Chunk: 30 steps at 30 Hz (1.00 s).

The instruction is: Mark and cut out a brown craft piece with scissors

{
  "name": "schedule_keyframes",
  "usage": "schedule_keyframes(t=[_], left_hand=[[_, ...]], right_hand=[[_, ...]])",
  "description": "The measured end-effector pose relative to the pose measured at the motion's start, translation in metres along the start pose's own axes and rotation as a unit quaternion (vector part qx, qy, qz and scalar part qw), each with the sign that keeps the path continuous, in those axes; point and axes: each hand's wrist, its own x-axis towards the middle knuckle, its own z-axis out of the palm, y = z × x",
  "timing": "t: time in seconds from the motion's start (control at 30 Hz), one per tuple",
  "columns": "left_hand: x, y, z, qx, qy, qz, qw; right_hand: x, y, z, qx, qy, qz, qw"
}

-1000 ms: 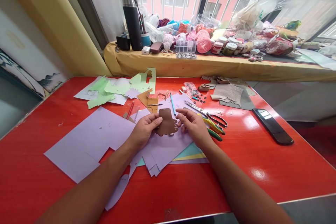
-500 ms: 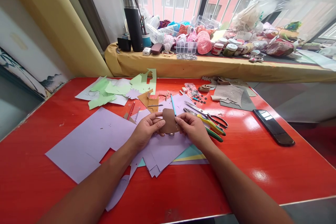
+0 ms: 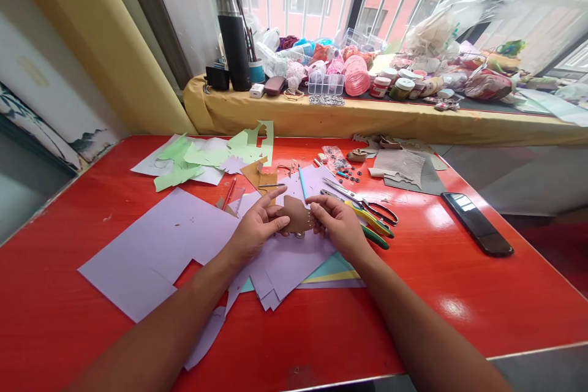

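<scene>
A small brown piece (image 3: 296, 214) is held up between both hands over purple paper sheets (image 3: 294, 263). My left hand (image 3: 258, 223) grips its left edge with the thumb in front, the index finger stretched out above it. On the right edge, my right hand (image 3: 334, 220) pinches the piece between thumb and fingers. Small holes show near that edge. Partly hidden under the piece lies a small shiny metal thing (image 3: 300, 234). A blue pen (image 3: 302, 182) lies just beyond.
Right of my right hand lie scissors (image 3: 362, 199) and green-and-yellow-handled pliers (image 3: 374, 236); a black phone (image 3: 478, 223) lies farther right. Green paper scraps (image 3: 184, 162) are at the back left, grey material (image 3: 404, 168) at the back right. A flask (image 3: 234, 46) stands on the sill.
The brown piece has turned and tilted between my hands, its upper edge now lower. My left index finger has lifted off it and stretched out.
</scene>
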Motion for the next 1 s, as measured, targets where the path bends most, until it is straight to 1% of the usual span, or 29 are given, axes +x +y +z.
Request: schedule_keyframes(t=[0.13,0.33,0.57,0.67,0.73,0.83,0.9,1.0], left_hand=[[-0.001,0.001,0.000,0.013,-0.006,-0.001,1.000],[-0.002,0.002,0.000,0.040,-0.021,0.000,0.999],[-0.001,0.000,0.002,0.040,-0.005,0.018,0.999],[-0.003,0.002,0.003,0.014,-0.006,0.019,1.000],[-0.004,0.004,0.003,-0.014,0.001,0.016,1.000],[-0.005,0.009,0.005,-0.078,0.015,-0.011,0.997],[-0.006,0.012,0.007,-0.125,0.005,-0.039,0.991],[-0.007,0.014,0.011,-0.168,-0.027,-0.077,0.982]], right_hand=[[-0.001,0.000,0.000,-0.001,-0.005,-0.012,1.000],[-0.001,0.002,0.000,-0.014,-0.039,-0.024,0.999],[-0.003,0.000,0.002,-0.016,-0.055,-0.029,0.998],[-0.004,-0.001,0.001,-0.015,-0.056,-0.017,0.998],[-0.004,-0.001,0.001,-0.020,-0.046,-0.012,0.999],[-0.002,0.003,0.000,-0.040,-0.030,-0.022,0.998],[-0.001,0.006,-0.001,-0.059,-0.024,-0.037,0.997],[-0.002,0.008,0.000,-0.086,-0.021,-0.071,0.994]])
